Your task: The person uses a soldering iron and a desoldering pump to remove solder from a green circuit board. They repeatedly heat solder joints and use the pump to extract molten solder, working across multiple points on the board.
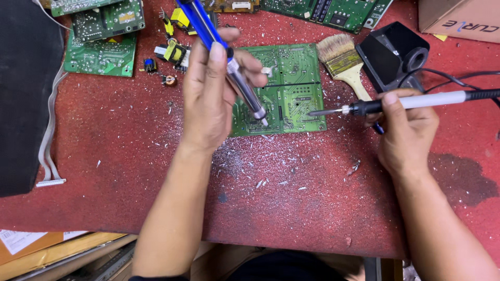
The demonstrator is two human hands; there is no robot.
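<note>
Left grip (211, 96) clenches a blue-and-silver metal desoldering pump (229, 62), its tip touching the green rectangular circuit board (297, 83) lying on the red speckled desk (130, 156). Right grip (406, 132) grasps a white-and-black soldering iron (396, 104), its tip resting at the board's right edge. A tan cardboard box (458, 18) with dark print sits in the desk's far right corner, beyond a wooden paintbrush (344, 65).

Electronics repair workshop: circuit boards (101, 54), soldering iron (406, 103), solder-flecked red bench (291, 192).
</note>
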